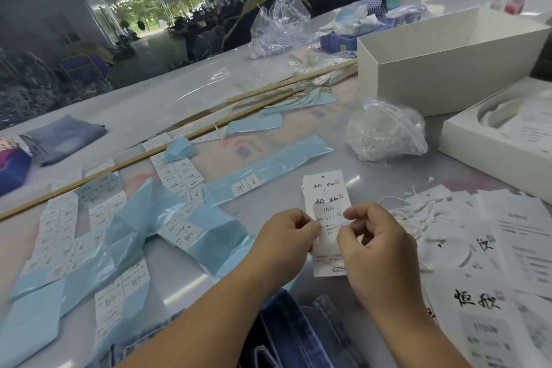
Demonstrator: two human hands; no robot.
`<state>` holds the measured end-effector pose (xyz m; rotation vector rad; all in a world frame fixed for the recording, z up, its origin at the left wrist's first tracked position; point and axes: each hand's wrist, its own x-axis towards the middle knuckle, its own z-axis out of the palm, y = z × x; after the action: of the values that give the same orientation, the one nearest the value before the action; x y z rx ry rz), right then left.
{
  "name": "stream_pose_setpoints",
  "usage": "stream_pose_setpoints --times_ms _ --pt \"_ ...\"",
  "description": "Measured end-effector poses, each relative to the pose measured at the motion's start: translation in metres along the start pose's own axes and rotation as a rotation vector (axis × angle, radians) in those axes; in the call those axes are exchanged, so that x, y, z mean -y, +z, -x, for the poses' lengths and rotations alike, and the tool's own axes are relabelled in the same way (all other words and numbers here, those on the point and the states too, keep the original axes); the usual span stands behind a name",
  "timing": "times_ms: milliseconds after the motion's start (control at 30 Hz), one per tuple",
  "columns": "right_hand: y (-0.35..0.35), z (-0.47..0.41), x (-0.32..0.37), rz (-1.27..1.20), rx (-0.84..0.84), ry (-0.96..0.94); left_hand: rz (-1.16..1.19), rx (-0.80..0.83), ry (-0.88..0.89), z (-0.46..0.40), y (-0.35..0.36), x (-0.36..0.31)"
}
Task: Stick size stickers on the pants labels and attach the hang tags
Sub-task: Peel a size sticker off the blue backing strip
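A pale worktop (179, 92) runs through a large hall whose far door opens on trees. At the left lies a folded piece of denim (61, 139), and below it a spread of blue backing strips (167, 218) with white size stickers (179, 173) among them; a long wooden stick (149, 154) crosses above. Nearer the middle, the left hand (286, 240) pinches the left edge of one size sticker (328, 219) — printed 1103# — between thumb and forefinger, the other fingers curled. That sticker is held over the middle of a hang tag (327, 197) that lies on a small stack on the worktop. The right hand (375, 242) pinches the sticker's right edge the same way. To do this well, I would square the sticker to the tag's edges, lay one side down first, then smooth across so no crease or bubble forms. Jeans (298, 334) lie at the near edge below the hands. Further right are a tangle of white strings (415, 212), a clear bag (385, 131) and white boxes (442, 66).
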<state>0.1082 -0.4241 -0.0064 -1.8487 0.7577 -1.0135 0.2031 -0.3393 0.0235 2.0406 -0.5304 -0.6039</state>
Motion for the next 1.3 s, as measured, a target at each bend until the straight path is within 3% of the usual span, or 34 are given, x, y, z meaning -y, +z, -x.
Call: stream_pose_setpoints --times_ms 167,500,767,867,1000,1067,1300 --pt "0.001 0.002 -0.003 0.136 0.020 -0.012 -0.182 -0.057 0.030 0.000 0.007 0.003" --pt "0.001 0.005 0.003 0.325 0.077 -0.034 -0.277 -0.091 0.051 -0.002 0.010 0.007" --pt "0.004 0.005 0.001 0.553 0.157 -0.056 -0.454 -0.238 0.072 -0.002 0.008 0.008" --pt "-0.002 0.003 0.002 0.627 0.126 -0.002 -0.431 -0.170 0.109 -0.001 0.007 0.009" --pt "0.007 0.012 0.006 0.683 0.166 -0.185 -0.413 -0.091 0.125 -0.004 0.008 0.011" --pt "0.008 0.013 0.003 0.704 0.220 -0.134 -0.407 -0.087 0.099 -0.004 0.007 0.011" --pt "0.001 0.006 0.001 0.771 0.130 0.048 -0.385 -0.116 -0.029 -0.005 0.002 0.009"
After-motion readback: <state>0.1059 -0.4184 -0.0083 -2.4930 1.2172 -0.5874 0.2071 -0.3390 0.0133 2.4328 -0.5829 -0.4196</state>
